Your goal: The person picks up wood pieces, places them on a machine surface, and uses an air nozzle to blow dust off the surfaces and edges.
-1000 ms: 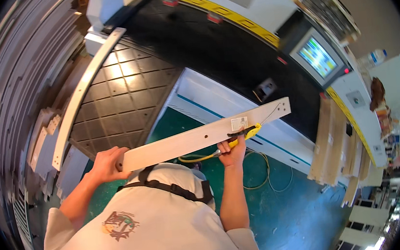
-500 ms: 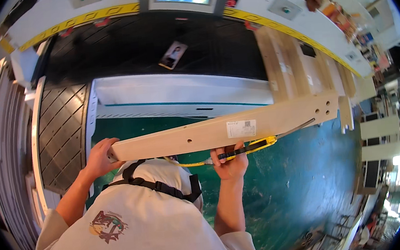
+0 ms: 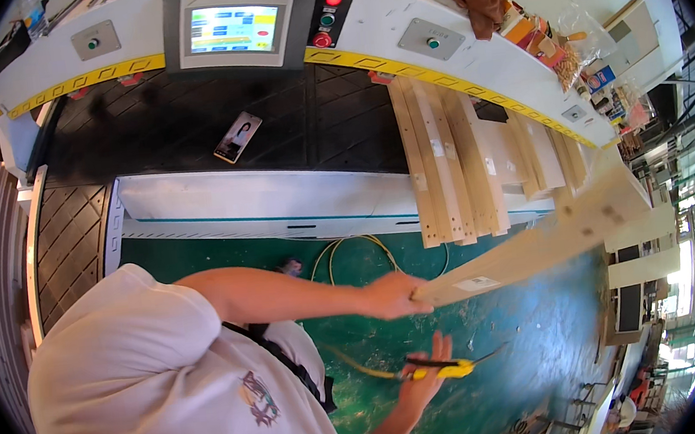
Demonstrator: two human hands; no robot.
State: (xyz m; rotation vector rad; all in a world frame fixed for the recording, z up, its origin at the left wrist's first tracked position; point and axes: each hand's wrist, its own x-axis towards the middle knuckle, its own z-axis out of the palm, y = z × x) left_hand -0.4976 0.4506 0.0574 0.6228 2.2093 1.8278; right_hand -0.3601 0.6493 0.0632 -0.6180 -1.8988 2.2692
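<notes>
Board (image 3: 526,252) lengthwise toward upper right

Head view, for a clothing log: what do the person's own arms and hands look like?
The left hand and right hand are gloveless, the visible forearms bare. The left sleeve is short and pale, part of a pale shirt with a multicoloured print.

No wording was legible: a white label (image 3: 477,284) stood on the wooden board (image 3: 535,251), smaller ones on the adjacent boards (image 3: 426,176), coloured fields with minute lettering on the lit screen (image 3: 233,30), black outlines on the yellow strip (image 3: 434,77), and a multicoloured print (image 3: 258,400) on the shirt (image 3: 163,385).
</notes>
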